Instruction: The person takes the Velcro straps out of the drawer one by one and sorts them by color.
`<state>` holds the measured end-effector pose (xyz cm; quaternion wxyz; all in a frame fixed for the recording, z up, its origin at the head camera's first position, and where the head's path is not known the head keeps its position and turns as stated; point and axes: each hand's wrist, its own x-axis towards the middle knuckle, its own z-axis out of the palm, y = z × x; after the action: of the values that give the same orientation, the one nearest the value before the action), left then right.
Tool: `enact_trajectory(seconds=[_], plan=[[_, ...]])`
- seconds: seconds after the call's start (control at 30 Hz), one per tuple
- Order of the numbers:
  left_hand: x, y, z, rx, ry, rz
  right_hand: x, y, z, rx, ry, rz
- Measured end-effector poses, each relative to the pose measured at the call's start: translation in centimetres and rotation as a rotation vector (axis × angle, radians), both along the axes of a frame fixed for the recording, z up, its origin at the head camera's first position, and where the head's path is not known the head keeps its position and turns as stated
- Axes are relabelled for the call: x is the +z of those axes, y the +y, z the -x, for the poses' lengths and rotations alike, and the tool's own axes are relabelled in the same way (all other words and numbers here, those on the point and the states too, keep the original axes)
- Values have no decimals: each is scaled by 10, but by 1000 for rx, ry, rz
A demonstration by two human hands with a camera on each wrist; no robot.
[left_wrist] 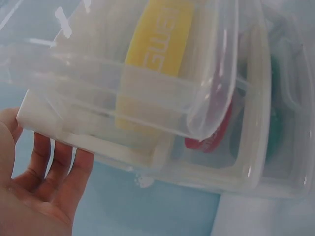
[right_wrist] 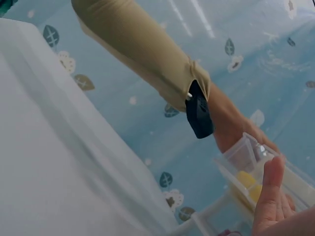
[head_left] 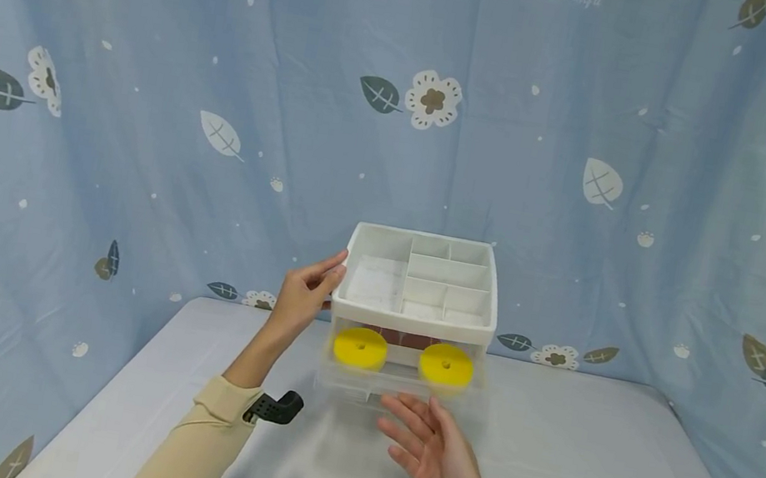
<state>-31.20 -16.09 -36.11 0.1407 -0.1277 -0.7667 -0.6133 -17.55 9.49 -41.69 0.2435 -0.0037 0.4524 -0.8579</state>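
Observation:
A white drawer organizer (head_left: 412,324) with clear drawers stands on the table, its divided top tray upward. The upper clear drawer (head_left: 397,383) is pulled out, with two yellow rolls (head_left: 360,348) inside. My left hand (head_left: 304,289) grips the organizer's left edge; the left wrist view shows its fingers (left_wrist: 61,164) curled against the white wall. In front of the drawer, my right hand (head_left: 441,460) is held with fingers extended and palm turned inward. Whether it touches the drawer I cannot tell. A red item (left_wrist: 216,132) and a green item (left_wrist: 275,118) show through the lower drawers.
A white-covered table (head_left: 587,476) extends to both sides of the organizer. Blue patterned cloth (head_left: 308,49) hangs close behind it and along the sides. A black wrist camera (head_left: 276,407) sticks out from the left sleeve.

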Motion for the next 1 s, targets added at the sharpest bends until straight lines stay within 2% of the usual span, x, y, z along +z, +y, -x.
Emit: enact_trajectory(seconds=[0.7,0.93,1.0], plan=[[-1,1,1,-14,15,-19,0,3,-11,61,-10,33],[22,6,-20,-42,-13,-15,0,9,-11,129,37,-38],[22,6,-20,-45,-8,-13,2,11,-11,159,64,-70]])
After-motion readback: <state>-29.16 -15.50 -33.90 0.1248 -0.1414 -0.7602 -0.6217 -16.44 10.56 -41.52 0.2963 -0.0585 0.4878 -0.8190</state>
